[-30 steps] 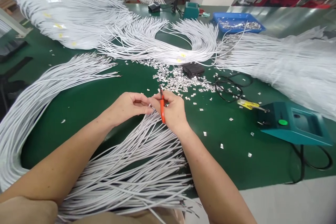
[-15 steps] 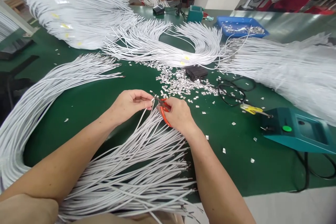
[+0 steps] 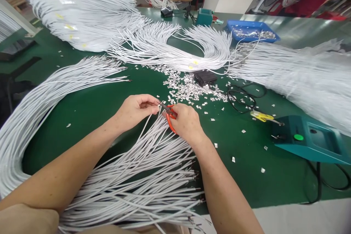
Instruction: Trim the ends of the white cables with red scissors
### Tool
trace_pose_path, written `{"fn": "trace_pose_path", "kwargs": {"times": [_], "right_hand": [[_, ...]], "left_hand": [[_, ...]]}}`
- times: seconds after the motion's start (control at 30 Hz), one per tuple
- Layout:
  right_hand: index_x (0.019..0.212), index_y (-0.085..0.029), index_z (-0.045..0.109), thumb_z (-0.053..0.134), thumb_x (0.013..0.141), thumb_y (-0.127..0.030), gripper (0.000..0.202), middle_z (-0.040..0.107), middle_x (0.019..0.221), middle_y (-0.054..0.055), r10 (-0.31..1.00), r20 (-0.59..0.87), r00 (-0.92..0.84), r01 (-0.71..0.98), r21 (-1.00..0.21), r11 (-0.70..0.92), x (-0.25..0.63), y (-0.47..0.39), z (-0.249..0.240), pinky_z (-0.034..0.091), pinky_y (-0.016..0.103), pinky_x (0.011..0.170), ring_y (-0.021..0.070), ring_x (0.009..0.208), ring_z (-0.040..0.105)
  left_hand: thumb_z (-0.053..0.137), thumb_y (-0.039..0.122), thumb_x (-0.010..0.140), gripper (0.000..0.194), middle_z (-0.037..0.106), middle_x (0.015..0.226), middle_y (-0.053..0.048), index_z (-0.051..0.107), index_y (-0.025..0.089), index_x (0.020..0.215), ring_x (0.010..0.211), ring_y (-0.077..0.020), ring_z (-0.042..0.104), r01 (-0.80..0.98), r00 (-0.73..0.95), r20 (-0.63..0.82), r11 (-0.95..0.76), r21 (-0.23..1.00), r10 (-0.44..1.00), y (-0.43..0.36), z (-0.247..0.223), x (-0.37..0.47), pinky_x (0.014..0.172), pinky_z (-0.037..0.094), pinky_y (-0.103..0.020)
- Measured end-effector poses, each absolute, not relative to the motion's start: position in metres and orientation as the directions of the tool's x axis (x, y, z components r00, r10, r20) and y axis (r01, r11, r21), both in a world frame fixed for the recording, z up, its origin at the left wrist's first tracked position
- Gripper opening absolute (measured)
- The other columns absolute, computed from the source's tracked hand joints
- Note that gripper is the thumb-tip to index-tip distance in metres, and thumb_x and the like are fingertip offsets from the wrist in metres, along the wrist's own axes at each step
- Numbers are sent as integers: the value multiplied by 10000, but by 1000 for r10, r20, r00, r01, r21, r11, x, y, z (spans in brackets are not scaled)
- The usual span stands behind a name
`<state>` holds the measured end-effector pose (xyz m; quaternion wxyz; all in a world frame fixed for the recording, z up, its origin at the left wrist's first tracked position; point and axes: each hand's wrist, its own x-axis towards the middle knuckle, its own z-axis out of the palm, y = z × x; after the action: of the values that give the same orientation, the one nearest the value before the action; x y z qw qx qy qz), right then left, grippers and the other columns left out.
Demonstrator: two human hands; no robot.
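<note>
Between its thumb and fingers, my left hand (image 3: 138, 109) pinches the end of a white cable (image 3: 147, 123). My right hand (image 3: 188, 122) is wrapped round orange-handled pliers (image 3: 170, 121), whose dark jaws point left and meet the cable end at my left fingertips. Whether the jaws grip the cable or only touch it is too small to tell. Below both hands a thick bundle of white cables (image 3: 142, 175) fans out to the right, with dark tips. Just beyond the hands lies a heap of small silvery pieces (image 3: 189, 87).
More white cable bundles lie at the left (image 3: 41, 95), back left (image 3: 85, 20), middle (image 3: 203, 56) and right (image 3: 296, 62). A black block (image 3: 205, 77) sits by the silvery heap. At right stands a teal device (image 3: 309, 137) with yellow-handled pliers (image 3: 261, 116). Behind are a blue tray (image 3: 229, 25) and co-workers.
The plier jaws have shifted slightly and now overlap the cable end at my left fingertips. Both hands stay in nearly the same place, keeping their holds.
</note>
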<state>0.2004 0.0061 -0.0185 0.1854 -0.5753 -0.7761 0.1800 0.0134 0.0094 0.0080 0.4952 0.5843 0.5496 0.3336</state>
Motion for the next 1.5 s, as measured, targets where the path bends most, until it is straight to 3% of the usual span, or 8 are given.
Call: {"fn": "trace_pose_path", "kwargs": {"times": [0.2,0.4,0.73,0.97,1.07,1.2,1.3,1.5], "right_hand": [[668,-167,618,543,906,-322,294,604,703,34,943,159,-294,879,-341,332,197,5,-21,286,284,607,141,665,513],[704,-168,637,534,918,-322,283,616,729,37,937,178,-300,890,-300,342,195,4,-23,299,287,622,155,719,543],[724,-172,642,521,919,-359,296,637,769,35,955,119,-270,899,-325,294,194,2,-21,306,283,591,154,725,565],[665,-173,609,566,869,-350,274,650,771,43,975,3,-220,873,-446,198,199,4,-15,297,278,567,157,676,550],[684,-176,623,618,815,-331,203,662,778,30,988,11,-157,717,-686,122,201,6,-13,342,265,581,143,662,544],[794,-183,698,659,768,-319,144,679,782,2,998,-3,-59,201,-979,9,196,5,-9,439,258,674,127,691,572],[775,-185,723,694,719,-299,130,682,759,-3,996,-74,-48,-16,-997,-74,189,4,-8,462,268,714,132,711,589],[737,-193,732,697,675,-280,112,696,758,3,982,-186,-24,-185,-965,-187,183,3,-13,463,276,719,128,700,588]], "left_hand": [[700,281,777,185,726,791,-26,715,167,922,721,-151,677,325,184,-129,64,944,974,9,6,13,745,552,-273],[650,252,804,145,735,816,-30,706,167,907,708,-152,682,417,160,-55,-17,909,986,6,7,16,718,549,-262],[680,296,789,168,736,779,-24,716,169,893,714,-154,688,434,148,-80,8,901,986,6,10,15,730,546,-261],[716,326,765,185,739,789,-27,721,179,878,735,-160,690,424,132,-98,33,905,986,7,8,14,743,543,-267],[706,328,775,189,737,776,-27,722,181,893,737,-166,694,418,126,-104,42,908,987,7,7,15,747,545,-277],[729,378,755,229,740,821,-32,726,191,887,753,-179,695,442,105,-89,33,896,991,3,8,18,728,542,-284],[735,398,749,242,735,842,-34,725,192,875,752,-178,682,468,90,-55,7,883,994,-1,7,22,712,530,-286],[745,355,744,247,714,855,-30,682,180,907,766,-171,674,396,101,-34,-9,918,994,-1,2,24,741,529,-291]]}}
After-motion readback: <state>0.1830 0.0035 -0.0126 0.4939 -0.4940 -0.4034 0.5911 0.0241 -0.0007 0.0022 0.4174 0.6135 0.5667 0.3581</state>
